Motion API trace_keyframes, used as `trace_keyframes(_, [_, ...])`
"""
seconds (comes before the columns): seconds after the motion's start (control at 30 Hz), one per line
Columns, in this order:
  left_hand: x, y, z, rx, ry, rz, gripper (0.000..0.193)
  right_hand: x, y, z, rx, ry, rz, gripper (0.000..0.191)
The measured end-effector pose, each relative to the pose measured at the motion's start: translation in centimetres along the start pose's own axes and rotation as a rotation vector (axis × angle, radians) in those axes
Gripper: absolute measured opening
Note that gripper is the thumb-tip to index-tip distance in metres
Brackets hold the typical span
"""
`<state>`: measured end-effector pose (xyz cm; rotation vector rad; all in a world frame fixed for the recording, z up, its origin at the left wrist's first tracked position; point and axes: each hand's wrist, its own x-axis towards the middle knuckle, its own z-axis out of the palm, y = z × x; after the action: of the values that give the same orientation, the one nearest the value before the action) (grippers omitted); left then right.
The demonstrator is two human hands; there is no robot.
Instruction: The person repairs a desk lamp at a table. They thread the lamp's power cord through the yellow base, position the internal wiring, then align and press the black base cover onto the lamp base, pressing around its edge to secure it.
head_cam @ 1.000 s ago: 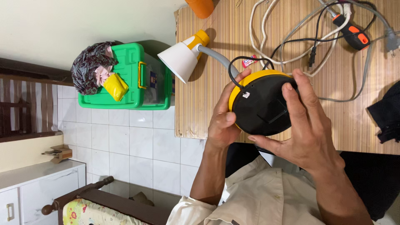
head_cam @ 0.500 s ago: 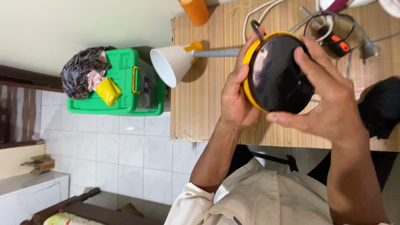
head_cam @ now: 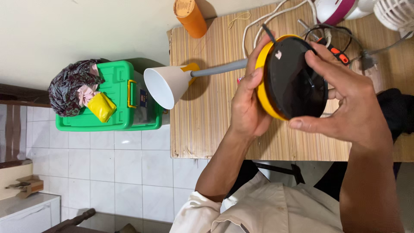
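A: Item held?
B: Desk lamp base (head_cam: 293, 77), round, yellow rim, black underside turned toward the camera. Raised above the counter (head_cam: 207, 121), tilted on edge.

A: Left hand (head_cam: 248, 108)?
B: Clasped on the base's left rim; fingers (head_cam: 258, 47) curled over the yellow edge, thumb pressed against the rim's near side.

A: Right hand (head_cam: 345, 99)?
B: Grasping the same base from the right; fingers spread across the black underside, thumb (head_cam: 308, 124) hooked below the lower edge. Base thus pinned between both hands, no gap on either side.

A: Attached parts?
B: Grey neck (head_cam: 217, 68) running left from the base to a white cone shade (head_cam: 166, 86), open mouth facing left, past the counter's edge.

A: Surroundings?
B: Orange cylinder (head_cam: 189, 17) at the counter's far corner. Tangle of cables (head_cam: 258, 26) behind the base. Orange-handled tool (head_cam: 338, 54) partly hidden by the right fingers. Green plastic box (head_cam: 120, 101) on the tiled floor, carrying a patterned cloth bundle (head_cam: 71, 86) and a yellow packet (head_cam: 101, 107).
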<state>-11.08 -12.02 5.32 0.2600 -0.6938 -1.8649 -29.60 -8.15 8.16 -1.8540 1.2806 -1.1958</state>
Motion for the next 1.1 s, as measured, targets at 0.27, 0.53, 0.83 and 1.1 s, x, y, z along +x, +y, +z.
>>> trace_keyframes(0.27, [-0.9,-0.9,-0.3,0.052,0.029,-0.019,0.069,-0.9,0.9,0.6,0.182,-0.016,-0.018,0.103])
trace_keyframes(0.53, [2.0,-2.8,-0.3,0.037,0.065,-0.029,0.066,-0.5,2.6,-0.2,0.222,-0.065,0.072,0.104])
trace_keyframes(0.83, [4.5,-3.5,-0.4,0.099,0.140,-0.097,0.077,-0.6,4.4,-0.6,0.295,-0.068,0.098,0.101])
trace_keyframes(1.1, [6.3,-4.3,-0.9,0.143,0.170,-0.103,0.076,0.0,5.4,-0.2,0.408,-0.031,0.097,0.084])
